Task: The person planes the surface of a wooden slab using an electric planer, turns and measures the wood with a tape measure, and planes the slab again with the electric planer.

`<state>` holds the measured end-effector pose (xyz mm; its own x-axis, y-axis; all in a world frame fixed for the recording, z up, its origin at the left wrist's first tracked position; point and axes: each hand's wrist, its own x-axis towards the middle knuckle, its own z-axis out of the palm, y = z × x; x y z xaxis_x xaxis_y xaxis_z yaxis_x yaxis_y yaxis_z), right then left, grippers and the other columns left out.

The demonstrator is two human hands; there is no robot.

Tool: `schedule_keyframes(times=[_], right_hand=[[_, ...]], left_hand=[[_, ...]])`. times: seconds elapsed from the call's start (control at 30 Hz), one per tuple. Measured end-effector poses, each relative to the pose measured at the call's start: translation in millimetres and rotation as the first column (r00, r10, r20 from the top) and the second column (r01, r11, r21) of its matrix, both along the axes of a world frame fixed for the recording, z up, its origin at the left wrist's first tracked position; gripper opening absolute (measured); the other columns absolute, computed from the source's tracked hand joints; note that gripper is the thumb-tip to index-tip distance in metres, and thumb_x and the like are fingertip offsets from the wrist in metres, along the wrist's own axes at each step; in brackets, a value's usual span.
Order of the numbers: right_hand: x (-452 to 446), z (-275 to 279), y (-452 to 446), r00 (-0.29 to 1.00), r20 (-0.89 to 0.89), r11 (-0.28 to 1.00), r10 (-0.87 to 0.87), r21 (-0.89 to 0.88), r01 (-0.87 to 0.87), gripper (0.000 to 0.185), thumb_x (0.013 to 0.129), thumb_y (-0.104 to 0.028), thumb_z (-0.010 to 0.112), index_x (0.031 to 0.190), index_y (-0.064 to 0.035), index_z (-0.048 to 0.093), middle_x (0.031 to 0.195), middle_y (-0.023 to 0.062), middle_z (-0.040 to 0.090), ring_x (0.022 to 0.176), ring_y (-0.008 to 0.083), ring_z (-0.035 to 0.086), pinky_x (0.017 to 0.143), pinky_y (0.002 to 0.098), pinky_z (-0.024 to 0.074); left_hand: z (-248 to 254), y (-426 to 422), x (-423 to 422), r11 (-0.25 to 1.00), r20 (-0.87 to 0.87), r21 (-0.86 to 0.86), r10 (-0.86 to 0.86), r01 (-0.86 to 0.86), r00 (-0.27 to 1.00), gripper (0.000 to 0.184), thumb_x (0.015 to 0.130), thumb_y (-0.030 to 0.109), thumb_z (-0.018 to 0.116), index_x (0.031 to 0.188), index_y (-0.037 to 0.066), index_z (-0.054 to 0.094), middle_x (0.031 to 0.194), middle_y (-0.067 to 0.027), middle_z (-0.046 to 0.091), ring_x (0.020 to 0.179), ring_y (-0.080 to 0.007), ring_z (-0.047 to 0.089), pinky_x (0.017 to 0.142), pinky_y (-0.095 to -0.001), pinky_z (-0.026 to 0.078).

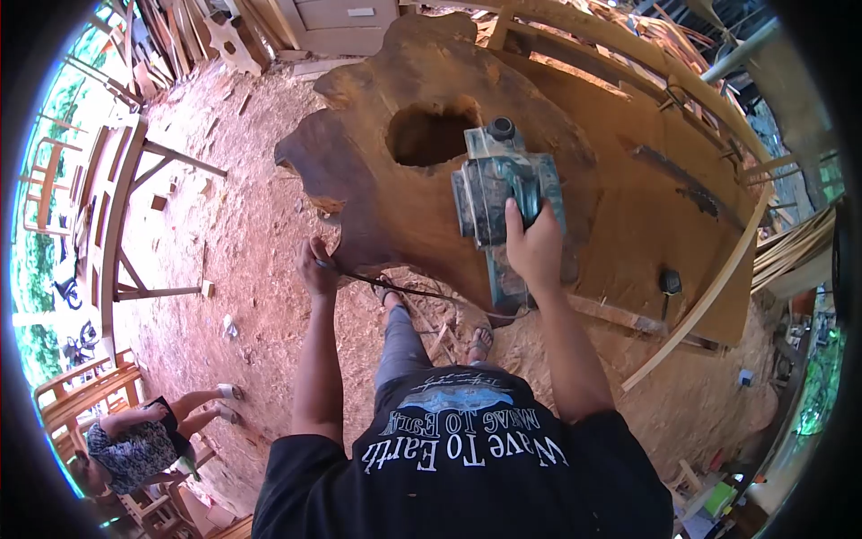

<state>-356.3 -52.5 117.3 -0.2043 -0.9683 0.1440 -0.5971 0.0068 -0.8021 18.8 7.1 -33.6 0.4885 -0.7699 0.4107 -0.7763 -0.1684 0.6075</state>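
A teal, dusty electric hand planer (482, 199) rests on a broad, dark brown wooden slab (359, 202) with a wavy edge. My right hand (536, 247) is closed around the planer's rear handle, with the thumb along the top. My left hand (319, 269), near the slab's left edge, is closed on the dark power cord (404, 289), which runs to the right toward the planer's rear end. A large hole (433, 136) opens in the slab, just left of the planer's front knob.
Right of the slab lies a flat brown board (646, 207) with a tape measure (670, 282) on it. Wooden frames (112, 216) stand at the left. Another person (135, 440) is at the lower left. Shavings and wood scraps cover the floor (233, 269).
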Motion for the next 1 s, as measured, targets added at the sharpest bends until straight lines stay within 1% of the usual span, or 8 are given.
schedule_keyframes(times=[0.53, 0.63, 0.67, 0.8, 0.87, 0.93, 0.97, 1.0], right_hand=[[3.0, -8.7, -166.8, 0.979, -0.203, 0.999, -0.025, -0.032, 0.019, 0.060, 0.089, -0.053, 0.065, 0.100, 0.0059, 0.067, 0.091, 0.0305, 0.070, 0.092, 0.0460, 0.069, 0.081, 0.0511, 0.0554], [6.0, -10.4, -160.2, 0.994, -0.107, 1.000, -0.008, 0.027, 0.011, 0.064, 0.088, -0.056, 0.065, 0.100, 0.0069, 0.069, 0.098, 0.0306, 0.070, 0.098, 0.0438, 0.069, 0.084, 0.0490, 0.0552], [8.7, -10.5, -157.8, 0.997, -0.078, 0.997, -0.027, 0.068, 0.033, 0.064, 0.087, -0.056, 0.066, 0.099, 0.0067, 0.070, 0.098, 0.0304, 0.070, 0.098, 0.0432, 0.069, 0.083, 0.0485, 0.0556], [24.6, -12.4, -95.1, 0.980, 0.155, 0.989, -0.124, 0.094, 0.110, 0.051, 0.092, -0.043, 0.061, 0.089, 0.0071, 0.066, 0.090, 0.0287, 0.070, 0.084, 0.0417, 0.070, 0.074, 0.0507, 0.0545], [19.9, 18.6, -53.3, 0.971, 0.212, 0.974, -0.108, 0.219, 0.060, 0.050, 0.090, -0.041, 0.061, 0.099, 0.0085, 0.063, 0.096, 0.0309, 0.068, 0.091, 0.0410, 0.069, 0.076, 0.0516, 0.0531], [25.6, -6.0, -39.9, 0.964, 0.136, 0.974, -0.226, 0.029, 0.224, 0.045, 0.085, -0.040, 0.064, 0.093, 0.0043, 0.067, 0.091, 0.0299, 0.069, 0.087, 0.0428, 0.069, 0.075, 0.0496, 0.0546], [30.6, 7.7, -35.7, 0.959, 0.128, 0.962, -0.252, 0.144, 0.233, 0.032, 0.081, -0.024, 0.065, 0.093, 0.0051, 0.068, 0.095, 0.0299, 0.070, 0.091, 0.0388, 0.071, 0.079, 0.0491, 0.0549], [28.4, 0.7, -46.1, 0.955, 0.211, 0.935, -0.209, 0.328, 0.132, 0.023, 0.078, -0.015, 0.062, 0.084, 0.0058, 0.068, 0.080, 0.0269, 0.070, 0.071, 0.0351, 0.072, 0.067, 0.0452, 0.0567]], left_hand=[[14.3, -0.7, -6.9, 1.000, -0.098, 0.013, -0.011, 0.012, 0.995, 0.041, 0.106, 0.028, 0.042, 0.081, 0.001, 0.061, 0.080, -0.0168, 0.063, 0.077, -0.0368, 0.060, 0.069, -0.0479, 0.046], [-32.2, 0.0, 25.2, 0.993, 0.132, 0.032, -0.113, 0.110, 0.985, 0.026, 0.102, 0.023, 0.048, 0.102, 0.002, 0.064, 0.085, -0.0130, 0.067, 0.079, -0.0325, 0.065, 0.069, -0.0426, 0.052], [-25.2, 2.1, 26.1, 0.986, 0.066, 0.104, -0.140, 0.133, 0.988, 0.044, 0.106, 0.035, 0.041, 0.103, -0.001, 0.066, 0.091, -0.0153, 0.069, 0.083, -0.0302, 0.065, 0.073, -0.0430, 0.051], [-20.3, -27.8, 2.0, 0.918, -0.012, 0.087, -0.386, 0.386, 0.922, 0.043, 0.105, 0.035, 0.042, 0.105, -0.002, 0.065, 0.093, -0.0160, 0.068, 0.085, -0.0309, 0.064, 0.075, -0.0432, 0.050], [-31.8, -44.7, -25.6, 0.861, -0.011, 0.074, -0.505, 0.504, 0.863, 0.043, 0.105, 0.035, 0.042, 0.106, -0.002, 0.064, 0.094, -0.0163, 0.068, 0.086, -0.0312, 0.064, 0.076, -0.0433, 0.050], [-41.5, -60.3, -59.7, 0.789, -0.018, 0.083, -0.610, 0.609, 0.793, 0.043, 0.105, 0.035, 0.042, 0.107, -0.002, 0.063, 0.095, -0.0166, 0.068, 0.087, -0.0315, 0.064, 0.076, -0.0434, 0.049], [-42.7, -67.6, -72.3, 0.753, -0.024, 0.084, -0.653, 0.652, 0.757, 0.042, 0.104, 0.035, 0.042, 0.108, -0.002, 0.063, 0.096, -0.0168, 0.067, 0.087, -0.0316, 0.063, 0.077, -0.0434, 0.049], [-45.0, -73.6, -82.0, 0.720, -0.034, 0.094, -0.688, 0.688, 0.725, 0.042, 0.104, 0.035, 0.043, 0.108, -0.002, 0.063, 0.096, -0.0170, 0.067, 0.088, -0.0318, 0.063, 0.077, -0.0435, 0.049]])
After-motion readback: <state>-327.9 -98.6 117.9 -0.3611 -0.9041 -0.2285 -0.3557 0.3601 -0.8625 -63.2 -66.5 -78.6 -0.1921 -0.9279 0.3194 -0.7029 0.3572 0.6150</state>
